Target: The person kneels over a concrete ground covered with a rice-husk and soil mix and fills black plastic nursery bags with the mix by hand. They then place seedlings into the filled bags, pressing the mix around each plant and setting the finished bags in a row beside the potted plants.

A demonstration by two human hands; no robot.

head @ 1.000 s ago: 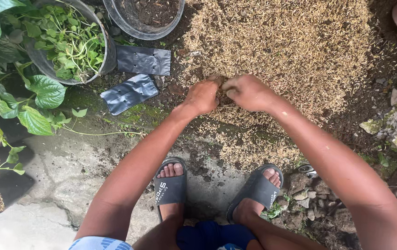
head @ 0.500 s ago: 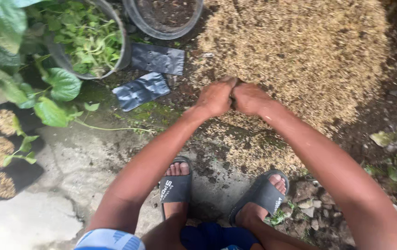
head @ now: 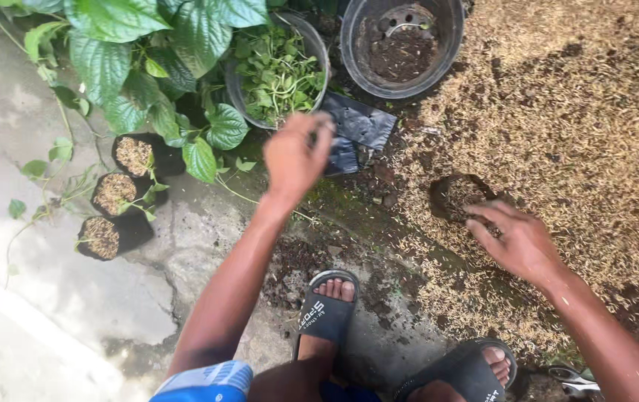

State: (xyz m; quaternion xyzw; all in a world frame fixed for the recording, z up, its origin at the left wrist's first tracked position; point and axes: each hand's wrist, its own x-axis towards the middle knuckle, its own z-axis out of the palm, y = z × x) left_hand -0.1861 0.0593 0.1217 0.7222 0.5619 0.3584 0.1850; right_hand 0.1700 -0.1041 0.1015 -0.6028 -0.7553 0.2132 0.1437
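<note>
- Over the black plastic bags [head: 360, 126], beside the pot of green seedlings [head: 278, 71], the left hand [head: 295, 154] hovers, blurred; its fingers are slightly spread and hold nothing visible.
- At the edge of the rice husk pile [head: 572, 119], the right hand [head: 516, 242] touches a small filled black bag [head: 457, 197], fingers extended and loosely apart.
- Three filled seedling bags [head: 114, 193] stand on concrete, well apart from both hands.

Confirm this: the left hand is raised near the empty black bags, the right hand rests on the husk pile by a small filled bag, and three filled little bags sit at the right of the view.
One detail is wrong. In the head view the three filled little bags sit at the left, under the leafy plant, not the right. The left hand is raised near the empty black bags, and the right hand rests on the husk pile by the small filled bag.
</note>
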